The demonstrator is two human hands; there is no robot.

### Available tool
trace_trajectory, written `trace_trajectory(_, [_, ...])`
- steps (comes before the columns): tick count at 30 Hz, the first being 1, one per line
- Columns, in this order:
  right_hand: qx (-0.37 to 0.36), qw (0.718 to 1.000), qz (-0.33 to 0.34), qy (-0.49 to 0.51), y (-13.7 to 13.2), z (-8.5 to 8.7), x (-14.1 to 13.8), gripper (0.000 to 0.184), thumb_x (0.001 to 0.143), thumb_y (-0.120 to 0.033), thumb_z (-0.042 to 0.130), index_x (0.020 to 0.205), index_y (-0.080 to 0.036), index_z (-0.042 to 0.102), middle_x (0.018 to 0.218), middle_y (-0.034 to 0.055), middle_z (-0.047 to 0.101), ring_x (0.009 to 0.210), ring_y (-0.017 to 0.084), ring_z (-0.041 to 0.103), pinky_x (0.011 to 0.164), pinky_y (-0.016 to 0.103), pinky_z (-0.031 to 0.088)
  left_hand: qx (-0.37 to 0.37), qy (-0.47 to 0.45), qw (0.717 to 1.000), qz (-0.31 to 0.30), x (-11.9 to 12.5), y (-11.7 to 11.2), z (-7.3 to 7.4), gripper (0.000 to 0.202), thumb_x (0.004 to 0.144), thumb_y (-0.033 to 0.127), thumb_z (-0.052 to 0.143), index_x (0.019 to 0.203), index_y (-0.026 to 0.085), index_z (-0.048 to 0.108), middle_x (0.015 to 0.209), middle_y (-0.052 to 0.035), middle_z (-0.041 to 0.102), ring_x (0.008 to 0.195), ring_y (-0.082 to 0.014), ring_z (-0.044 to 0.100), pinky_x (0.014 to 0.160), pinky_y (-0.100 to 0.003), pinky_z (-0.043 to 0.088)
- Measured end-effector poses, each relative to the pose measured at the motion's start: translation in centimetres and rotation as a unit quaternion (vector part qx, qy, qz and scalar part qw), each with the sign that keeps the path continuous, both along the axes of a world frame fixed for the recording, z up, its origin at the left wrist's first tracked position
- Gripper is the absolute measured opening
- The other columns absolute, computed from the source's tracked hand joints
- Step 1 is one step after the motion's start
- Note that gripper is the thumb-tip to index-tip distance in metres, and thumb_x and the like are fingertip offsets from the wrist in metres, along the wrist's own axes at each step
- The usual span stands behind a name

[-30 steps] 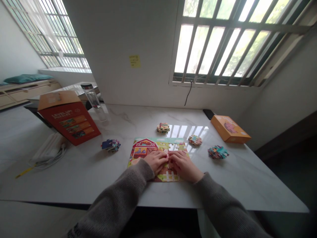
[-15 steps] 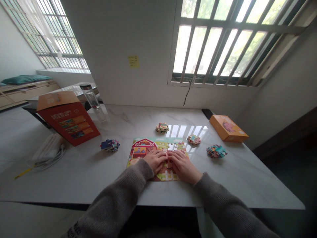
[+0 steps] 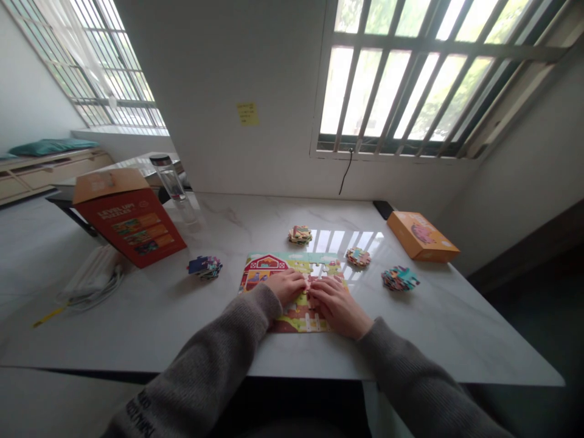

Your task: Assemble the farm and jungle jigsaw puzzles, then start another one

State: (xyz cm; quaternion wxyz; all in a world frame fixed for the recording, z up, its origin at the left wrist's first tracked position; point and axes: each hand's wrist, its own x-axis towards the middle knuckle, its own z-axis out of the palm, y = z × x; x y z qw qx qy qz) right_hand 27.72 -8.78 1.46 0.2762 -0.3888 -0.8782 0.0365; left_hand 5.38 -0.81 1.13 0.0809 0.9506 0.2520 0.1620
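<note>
The left hand (image 3: 286, 287) and right hand (image 3: 336, 307) lie on the farm jigsaw puzzle (image 3: 269, 267), lower centre of the marble bench (image 3: 456, 340) — fingertips meeting, each grip nearly flat — whether either pinches a piece, I cannot tell.

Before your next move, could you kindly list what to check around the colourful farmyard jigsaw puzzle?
Left hand and right hand on the colourful farmyard jigsaw puzzle: ok.
Joint under the hands fully seated: cannot tell, the hands hide it.
Stack of loose multicoloured pieces left of the puzzle, apart from it: ok.
Red cardboard box clear of the puzzle: ok.
Clear glass bottle upright: ok.
</note>
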Motion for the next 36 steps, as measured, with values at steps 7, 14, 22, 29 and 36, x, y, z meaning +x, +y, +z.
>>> trace_trajectory(7, [-0.006, 0.999, 0.003, -0.04, -0.3, 0.4, 0.0, 0.044, 0.094, -0.012, 0.051, 0.133, -0.029, 0.06, 0.118, 0.0081, 0.065, 0.115, 0.028, 0.053, 0.107, 0.053, 0.04, -0.001, -0.03, 1.0, 0.01, 0.0, -0.1, -0.4, 0.019, 0.099, 0.02, 0.052, 0.102, 0.021, 0.07, 0.109, -0.0074, 0.067, 0.108, -0.0207, 0.059, 0.098, -0.035, 0.051])
trace_trajectory(14, [-0.005, 0.999, 0.024, -0.037, -0.3, 0.7, 0.0, 0.034, 0.092, -0.01, 0.052, 0.116, -0.028, 0.067, 0.108, 0.0062, 0.066, 0.111, 0.026, 0.054, 0.109, 0.052, 0.037, -0.01, -0.043, 0.998, 0.042, 0.5, -0.4, -0.3, 0.013, 0.097, 0.021, 0.055, 0.093, 0.02, 0.067, 0.103, -0.0059, 0.064, 0.1, -0.0194, 0.058, 0.094, -0.032, 0.05])
trace_trajectory(22, [0.001, 0.999, 0.029, -0.037, -0.4, 0.5, 0.0, 0.03, 0.092, -0.01, 0.053, 0.112, -0.026, 0.069, 0.109, 0.0058, 0.066, 0.113, 0.025, 0.053, 0.109, 0.051, 0.038, 0.011, 0.001, 0.998, 0.062, 1.0, -1.1, 0.4, 0.014, 0.098, 0.023, 0.054, 0.097, 0.02, 0.067, 0.104, -0.0069, 0.063, 0.102, -0.0215, 0.056, 0.091, -0.035, 0.05])
trace_trajectory(29, [0.018, 0.999, 0.027, -0.042, -0.4, 0.8, 0.0, 0.031, 0.094, -0.013, 0.052, 0.118, -0.026, 0.067, 0.111, 0.0069, 0.067, 0.115, 0.026, 0.054, 0.109, 0.054, 0.038, 0.007, 0.012, 0.999, 0.033, 1.2, -0.4, 0.9, 0.01, 0.091, 0.028, 0.063, 0.095, 0.02, 0.066, 0.104, -0.0063, 0.062, 0.101, -0.022, 0.055, 0.093, -0.036, 0.049])
trace_trajectory(36, [-0.014, 0.996, 0.017, -0.09, -2.9, 1.0, -0.9, 0.03, 0.096, -0.024, 0.055, 0.125, -0.022, 0.063, 0.119, 0.0111, 0.067, 0.115, 0.028, 0.056, 0.101, 0.048, 0.044, 0.001, 0.069, 0.998, 0.0, 1.7, 0.9, 1.7, 0.01, 0.087, 0.028, 0.066, 0.093, 0.02, 0.066, 0.108, -0.0061, 0.063, 0.099, -0.0226, 0.054, 0.089, -0.036, 0.047])
